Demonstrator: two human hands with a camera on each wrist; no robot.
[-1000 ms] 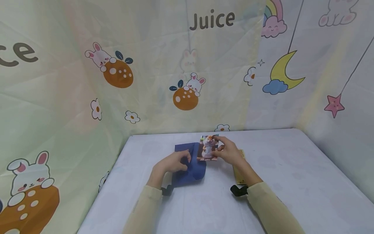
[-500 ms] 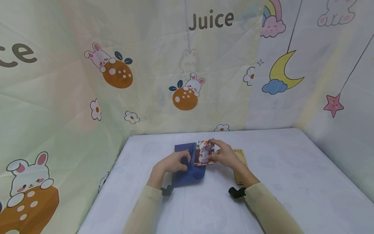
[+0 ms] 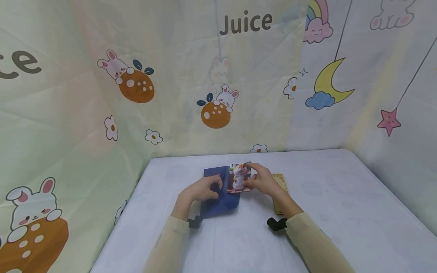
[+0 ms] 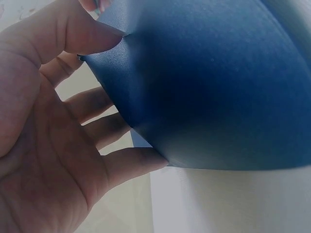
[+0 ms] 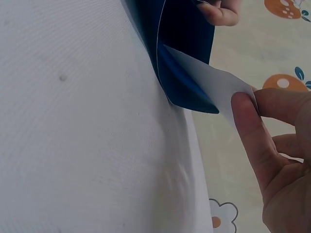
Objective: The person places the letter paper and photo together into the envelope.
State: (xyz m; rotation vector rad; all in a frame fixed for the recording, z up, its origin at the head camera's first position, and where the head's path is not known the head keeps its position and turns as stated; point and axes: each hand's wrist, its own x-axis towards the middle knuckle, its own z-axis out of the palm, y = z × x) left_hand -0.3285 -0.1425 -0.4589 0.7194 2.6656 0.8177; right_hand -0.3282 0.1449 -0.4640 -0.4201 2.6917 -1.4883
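Observation:
A dark blue paper envelope [image 3: 218, 206] stands in the middle of the table, gripped by my left hand [image 3: 203, 188]. In the left wrist view, the thumb presses on the envelope [image 4: 218, 87] while the other fingers lie behind its edge. My right hand [image 3: 264, 181] pinches a small picture card [image 3: 238, 178] with a cartoon hamster on it, between thumb and fingers. From the right wrist, the card's pale back [image 5: 214, 82] shows, its far end inside the envelope's gaping opening [image 5: 187, 34]. How deep the card reaches is hidden.
A flat yellow patterned piece [image 3: 279, 182] lies on the white table [image 3: 341, 212], partly under the right forearm. Dark wrist cameras sit at both cuffs. A printed cloth wall [image 3: 177, 94] rises behind the table.
My right hand has moved the card left and slightly down, toward the blue envelope; over the last half second it stays nearly still. The left hand keeps its place on the envelope.

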